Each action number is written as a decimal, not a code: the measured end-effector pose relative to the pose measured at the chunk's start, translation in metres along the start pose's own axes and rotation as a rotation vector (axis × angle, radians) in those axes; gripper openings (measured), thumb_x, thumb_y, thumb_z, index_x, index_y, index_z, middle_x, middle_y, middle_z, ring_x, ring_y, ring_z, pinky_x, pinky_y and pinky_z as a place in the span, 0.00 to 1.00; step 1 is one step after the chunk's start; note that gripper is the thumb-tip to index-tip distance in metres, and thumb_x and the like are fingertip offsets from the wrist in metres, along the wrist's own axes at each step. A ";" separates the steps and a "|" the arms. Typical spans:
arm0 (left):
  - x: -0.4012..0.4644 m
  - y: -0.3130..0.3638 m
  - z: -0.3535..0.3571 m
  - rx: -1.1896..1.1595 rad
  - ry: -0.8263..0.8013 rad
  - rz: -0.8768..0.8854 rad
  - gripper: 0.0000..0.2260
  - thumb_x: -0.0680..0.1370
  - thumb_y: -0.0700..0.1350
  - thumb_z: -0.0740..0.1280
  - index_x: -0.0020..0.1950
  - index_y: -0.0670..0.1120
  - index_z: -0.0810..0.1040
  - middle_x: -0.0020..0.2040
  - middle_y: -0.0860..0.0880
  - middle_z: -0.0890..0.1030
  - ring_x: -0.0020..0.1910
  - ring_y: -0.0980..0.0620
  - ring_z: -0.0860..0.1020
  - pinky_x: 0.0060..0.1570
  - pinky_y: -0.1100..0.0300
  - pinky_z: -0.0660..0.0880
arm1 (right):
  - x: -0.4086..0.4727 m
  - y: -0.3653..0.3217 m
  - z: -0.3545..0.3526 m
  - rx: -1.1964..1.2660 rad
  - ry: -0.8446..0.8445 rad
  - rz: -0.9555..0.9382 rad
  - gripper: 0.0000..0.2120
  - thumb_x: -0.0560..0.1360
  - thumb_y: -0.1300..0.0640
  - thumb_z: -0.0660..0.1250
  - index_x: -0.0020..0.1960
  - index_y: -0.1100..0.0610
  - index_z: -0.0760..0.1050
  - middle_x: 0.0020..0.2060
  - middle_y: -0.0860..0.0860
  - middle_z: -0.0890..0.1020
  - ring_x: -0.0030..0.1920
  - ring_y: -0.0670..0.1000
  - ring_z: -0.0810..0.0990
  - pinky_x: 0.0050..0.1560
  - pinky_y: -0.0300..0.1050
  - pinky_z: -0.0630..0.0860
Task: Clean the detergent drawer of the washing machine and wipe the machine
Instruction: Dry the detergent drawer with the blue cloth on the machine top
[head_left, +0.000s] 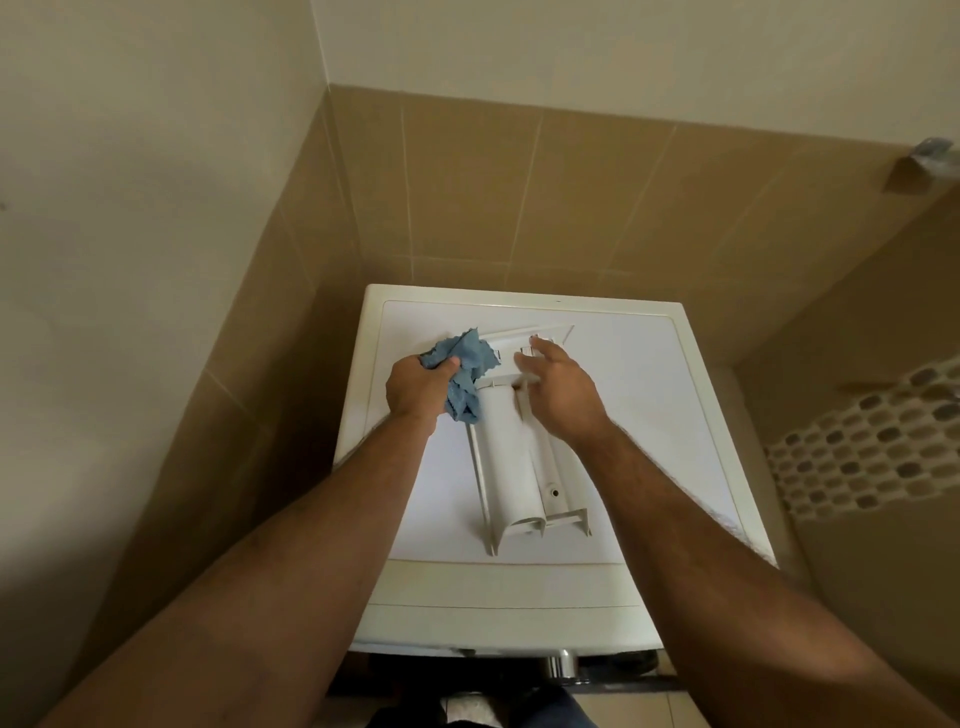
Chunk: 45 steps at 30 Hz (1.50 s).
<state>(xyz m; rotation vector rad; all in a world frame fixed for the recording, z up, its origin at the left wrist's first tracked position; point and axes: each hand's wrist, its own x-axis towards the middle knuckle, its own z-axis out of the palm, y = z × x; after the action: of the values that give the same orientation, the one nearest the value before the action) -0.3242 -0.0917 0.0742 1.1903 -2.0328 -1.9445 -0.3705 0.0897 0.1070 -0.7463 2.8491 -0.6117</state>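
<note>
The white detergent drawer (511, 457) lies upside down on top of the white washing machine (649, 395), its front panel toward the wall. My left hand (418, 389) grips a crumpled blue cloth (467, 371) against the drawer's far left corner. My right hand (558, 387) rests on the drawer's far end, thumb tucked at its side and fingers reaching the front panel.
Tan tiled walls close in behind and to the left of the machine. A mosaic tile strip (857, 441) runs along the right wall. A small metal fitting (930, 156) sticks out at the upper right. Below the machine's front edge, a chrome part (563, 665) shows.
</note>
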 end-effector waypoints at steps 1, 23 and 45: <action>0.000 0.002 0.001 0.044 0.023 0.011 0.16 0.73 0.52 0.74 0.53 0.42 0.81 0.51 0.43 0.84 0.48 0.43 0.83 0.50 0.45 0.81 | 0.000 0.000 0.000 0.002 -0.002 0.003 0.20 0.77 0.66 0.60 0.67 0.57 0.75 0.75 0.55 0.66 0.72 0.55 0.67 0.67 0.43 0.67; 0.005 0.002 0.012 0.625 0.100 0.175 0.12 0.78 0.48 0.68 0.54 0.39 0.76 0.52 0.42 0.81 0.50 0.43 0.80 0.40 0.58 0.72 | 0.002 -0.007 -0.002 0.000 -0.036 0.044 0.21 0.75 0.66 0.60 0.66 0.57 0.76 0.75 0.53 0.64 0.73 0.54 0.67 0.64 0.46 0.70; -0.009 -0.048 -0.003 0.422 -0.156 0.086 0.11 0.74 0.42 0.73 0.52 0.38 0.81 0.51 0.40 0.83 0.50 0.41 0.81 0.51 0.47 0.80 | 0.000 -0.008 -0.006 -0.051 -0.127 0.052 0.22 0.76 0.64 0.62 0.69 0.55 0.71 0.77 0.54 0.59 0.75 0.57 0.60 0.65 0.53 0.73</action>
<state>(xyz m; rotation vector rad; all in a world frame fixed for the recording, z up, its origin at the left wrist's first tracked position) -0.2942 -0.0838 0.0369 1.0171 -2.6218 -1.6659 -0.3682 0.0861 0.1159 -0.6896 2.7669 -0.4682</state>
